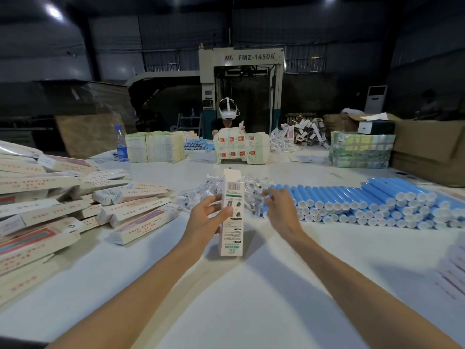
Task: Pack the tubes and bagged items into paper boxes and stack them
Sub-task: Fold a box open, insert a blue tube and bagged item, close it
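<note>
My left hand [206, 217] grips a long white paper box [232, 215], held upright over the white table [241, 298] with its top flap open. My right hand [278, 210] reaches into a heap of small clear bagged items [254, 195] just behind the box; its fingers pinch at one bag, though the grip is blurred. To the right lies a wide stack of blue tubes [372, 205] with white caps facing me. On the left, several packed paper boxes [75, 207] lie in a loose pile.
Across the table sits another person [228, 117] wearing a headset, behind folded box blanks [241, 147]. Flat box stacks [156, 146], a water bottle [121, 144], wrapped bundles [361, 153] and a cardboard carton [432, 152] line the far edge. More boxes [453, 270] lie at right.
</note>
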`<action>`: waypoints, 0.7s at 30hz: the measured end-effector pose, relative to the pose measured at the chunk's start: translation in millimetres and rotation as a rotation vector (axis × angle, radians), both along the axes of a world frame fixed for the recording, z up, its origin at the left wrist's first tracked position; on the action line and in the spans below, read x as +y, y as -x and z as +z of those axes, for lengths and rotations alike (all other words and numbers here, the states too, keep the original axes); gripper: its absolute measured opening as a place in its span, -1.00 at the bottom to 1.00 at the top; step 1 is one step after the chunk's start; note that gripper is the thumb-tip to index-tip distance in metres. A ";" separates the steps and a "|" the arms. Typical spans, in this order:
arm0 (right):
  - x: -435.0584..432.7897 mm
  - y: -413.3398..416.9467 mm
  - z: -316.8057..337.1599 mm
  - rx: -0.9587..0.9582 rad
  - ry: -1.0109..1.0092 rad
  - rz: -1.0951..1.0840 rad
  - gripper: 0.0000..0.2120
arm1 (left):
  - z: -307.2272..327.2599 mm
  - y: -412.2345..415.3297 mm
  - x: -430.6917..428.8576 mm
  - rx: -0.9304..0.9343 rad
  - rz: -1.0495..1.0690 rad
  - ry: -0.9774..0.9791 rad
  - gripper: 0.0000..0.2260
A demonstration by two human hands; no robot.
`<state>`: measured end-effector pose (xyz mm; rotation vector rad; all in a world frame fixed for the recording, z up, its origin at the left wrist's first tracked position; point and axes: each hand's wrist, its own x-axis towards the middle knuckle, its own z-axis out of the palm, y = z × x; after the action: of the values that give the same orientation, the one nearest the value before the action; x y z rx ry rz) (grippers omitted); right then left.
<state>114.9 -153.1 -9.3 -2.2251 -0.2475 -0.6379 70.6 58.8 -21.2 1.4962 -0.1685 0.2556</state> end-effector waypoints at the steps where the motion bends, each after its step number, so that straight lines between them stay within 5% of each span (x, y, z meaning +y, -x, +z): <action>1: -7.1 4.8 15.1 -0.010 -0.120 0.015 -0.74 | 2.2 -0.5 -6.5 0.000 -0.013 -0.012 -0.70; 4: -25.8 21.8 59.7 -0.093 -0.344 0.065 -0.71 | 3.7 -1.5 -29.9 -0.009 -0.030 -0.057 -0.68; 8: -44.5 33.7 103.4 -0.192 -0.400 0.143 -0.79 | 0.6 -3.0 -59.2 0.027 -0.085 0.001 -0.69; 15: -44.5 26.8 126.4 0.032 0.196 0.186 -0.79 | -2.2 3.0 -77.5 0.006 -0.154 0.053 -0.62; 21: -30.0 31.4 108.7 0.030 -0.103 0.308 -0.81 | -5.6 8.7 -72.1 -0.047 -0.204 0.037 -0.54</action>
<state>83.5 -183.1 99.4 -2.0399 -0.5188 -0.4386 61.9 -13.2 -26.8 1.4254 -0.3504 0.1291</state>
